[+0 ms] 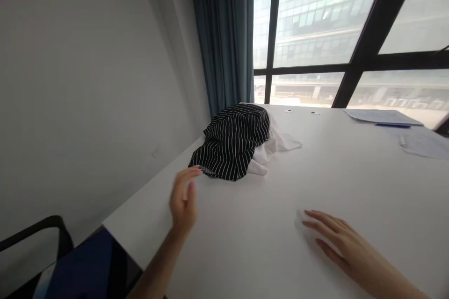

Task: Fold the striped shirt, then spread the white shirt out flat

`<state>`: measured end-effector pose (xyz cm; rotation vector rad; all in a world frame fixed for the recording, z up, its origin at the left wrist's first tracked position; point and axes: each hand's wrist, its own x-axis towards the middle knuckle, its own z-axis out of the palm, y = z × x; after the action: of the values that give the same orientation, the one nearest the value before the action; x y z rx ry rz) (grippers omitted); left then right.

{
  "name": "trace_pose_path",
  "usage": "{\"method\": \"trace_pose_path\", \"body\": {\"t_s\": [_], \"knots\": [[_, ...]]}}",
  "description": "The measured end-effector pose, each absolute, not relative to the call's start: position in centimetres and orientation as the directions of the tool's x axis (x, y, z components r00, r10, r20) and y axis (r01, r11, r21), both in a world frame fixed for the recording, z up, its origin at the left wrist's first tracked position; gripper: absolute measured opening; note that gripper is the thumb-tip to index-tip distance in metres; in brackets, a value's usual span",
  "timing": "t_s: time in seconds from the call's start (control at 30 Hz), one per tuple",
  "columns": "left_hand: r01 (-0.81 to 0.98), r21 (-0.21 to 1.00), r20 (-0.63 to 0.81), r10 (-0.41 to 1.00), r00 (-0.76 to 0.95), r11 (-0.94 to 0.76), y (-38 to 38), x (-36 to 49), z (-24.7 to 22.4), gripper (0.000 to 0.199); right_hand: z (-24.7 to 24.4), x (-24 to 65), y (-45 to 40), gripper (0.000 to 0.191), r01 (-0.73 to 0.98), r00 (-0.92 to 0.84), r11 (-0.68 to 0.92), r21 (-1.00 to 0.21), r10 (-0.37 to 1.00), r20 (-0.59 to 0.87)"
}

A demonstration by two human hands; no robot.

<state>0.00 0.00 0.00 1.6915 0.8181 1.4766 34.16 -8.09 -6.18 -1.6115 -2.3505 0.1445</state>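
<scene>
A crumpled black garment with white stripes (233,142) lies at the far left of the white table (266,233). Under it and to its right spreads a white garment (277,142). My left hand (184,198) is raised near the striped garment's front left corner, fingers curved and thumb apart, with nothing in it. Whether its fingertips touch the fabric, I cannot tell. On the right, my right hand (338,243) hovers low over or rests on the tabletop, fingers stretched out and holding nothing.
Papers (384,116) and a blue pen (393,125) lie at the back right, with another sheet (426,142) nearer. Two small discs (315,113) sit near the window. A wall (105,79) borders the left side. A chair armrest (52,224) and a dark blue object (84,261) are at lower left.
</scene>
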Motion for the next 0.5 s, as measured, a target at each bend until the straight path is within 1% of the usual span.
{"method": "trace_pose_path", "body": {"t_s": [0.03, 0.07, 0.1, 0.13, 0.17, 0.2, 0.23, 0.27, 0.3, 0.4, 0.5], "knots": [[0.003, 0.827, 0.55, 0.811, 0.197, -0.562, 1.5, 2.1, -0.2, 0.032, -7.1, 36.1, -7.9, 0.037, 0.922, -0.286, 0.334, -0.198, 0.929, 0.234], [0.019, 0.799, 0.57, 0.767, 0.295, -0.601, 2.7, 3.9, -0.6, 0.029, -8.0, 37.9, -7.9, 0.037, 0.941, -0.245, 0.299, -0.156, 0.924, 0.294], [0.05, 0.752, 0.578, 0.694, 0.43, -0.657, 3.7, 5.4, -1.2, 0.028, -9.0, 39.6, -7.9, 0.037, 0.955, -0.216, 0.273, -0.12, 0.911, 0.353], [0.086, 0.679, 0.559, 0.59, 0.583, -0.729, 4.5, 6.8, -1.9, 0.029, -10.0, 41.0, -8.0, 0.038, 0.964, -0.192, 0.249, -0.09, 0.892, 0.409], [0.104, 0.596, 0.529, 0.487, 0.695, -0.796, 5.0, 7.9, -2.7, 0.031, -10.9, 42.1, -8.2, 0.039, 0.972, -0.171, 0.223, -0.068, 0.88, 0.444], [0.113, 0.514, 0.483, 0.396, 0.781, -0.85, 5.4, 8.7, -3.6, 0.033, -11.7, 43.0, -8.4, 0.039, 0.98, -0.147, 0.194, -0.052, 0.872, 0.467], [0.12, 0.453, 0.437, 0.337, 0.834, -0.884, 5.6, 9.3, -4.5, 0.035, -12.5, 43.5, -8.6, 0.04, 0.985, -0.128, 0.168, -0.04, 0.867, 0.481], [0.139, 0.426, 0.405, 0.325, 0.855, -0.894, 5.6, 9.6, -5.3, 0.037, -13.0, 43.7, -8.9, 0.041, 0.989, -0.112, 0.145, -0.03, 0.867, 0.485], [0.163, 0.423, 0.381, 0.338, 0.861, -0.891, 5.7, 9.8, -5.9, 0.038, -13.5, 43.8, -9.1, 0.042, 0.992, -0.103, 0.128, -0.019, 0.868, 0.485], [0.245, 0.481, 0.336, 0.435, 0.835, -0.842, 5.7, 9.3, -7.1, 0.041, -13.8, 43.1, -9.4, 0.044, 0.993, -0.111, 0.118, 0.016, 0.862, 0.494], [0.289, 0.523, 0.304, 0.492, 0.816, -0.802, 5.9, 8.6, -7.5, 0.042, -13.3, 42.4, -9.4, 0.044, 0.994, -0.102, 0.108, 0.015, 0.869, 0.485]]}}
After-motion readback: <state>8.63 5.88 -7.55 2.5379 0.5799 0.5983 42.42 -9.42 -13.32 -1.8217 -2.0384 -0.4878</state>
